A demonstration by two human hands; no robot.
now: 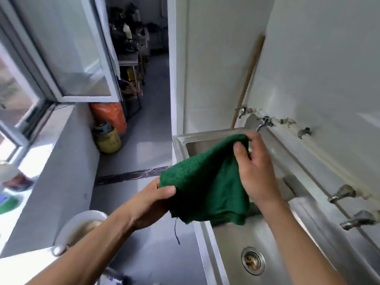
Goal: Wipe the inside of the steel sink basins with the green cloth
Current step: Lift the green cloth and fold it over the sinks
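A green cloth [205, 182] hangs spread in the air above the steel sink [207, 241], held between both hands. My left hand [152, 200] pinches its near left corner, thumb on top. My right hand [253, 171] grips the far upper edge, fingers curled over it. The near basin shows its round drain [253, 261] below my right forearm. The far basin [197, 148] is partly hidden behind the cloth. A dark thread dangles from the cloth's lower edge.
Several taps stick out of the tiled wall on the right, among them one [264, 122] above the far basin and two [342, 196] over the near basin. A white bowl [78, 227] sits at lower left. An orange bag [109, 115] and a yellow container [108, 140] stand on the floor.
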